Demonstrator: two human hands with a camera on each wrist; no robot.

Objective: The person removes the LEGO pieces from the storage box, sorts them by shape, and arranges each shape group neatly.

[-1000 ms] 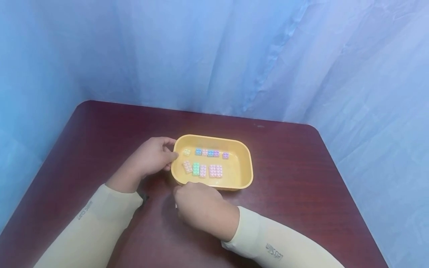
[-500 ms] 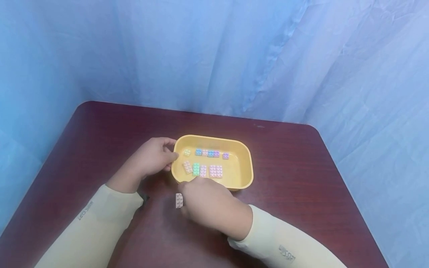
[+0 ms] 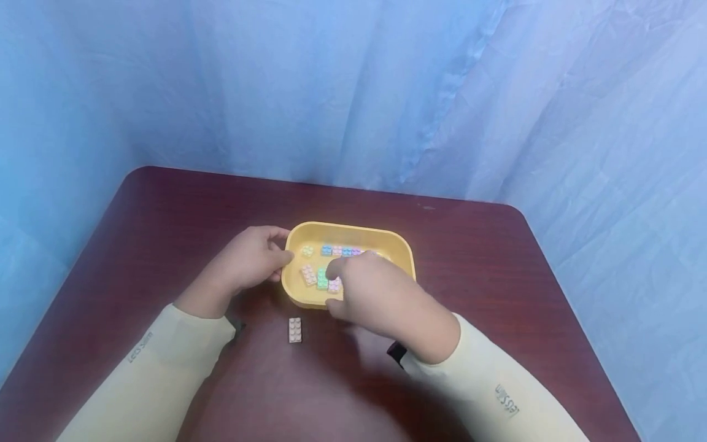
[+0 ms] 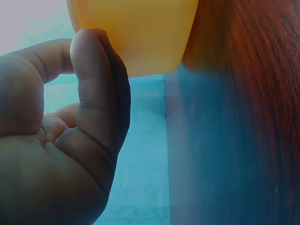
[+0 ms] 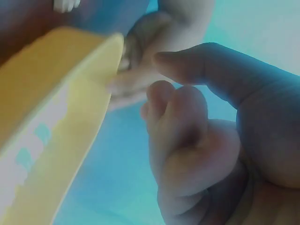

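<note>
The left hand [image 3: 251,261] grips the left rim of the yellow tray [image 3: 400,255], fingers curled round it. The right hand [image 3: 372,288] hovers inside the tray over the small bricks [image 3: 317,276] (pastel ones); whether its grip holds one, I cannot tell. A pink brick [image 3: 295,329] lies on the worktop [image 3: 497,276], just beside the tray.
</note>
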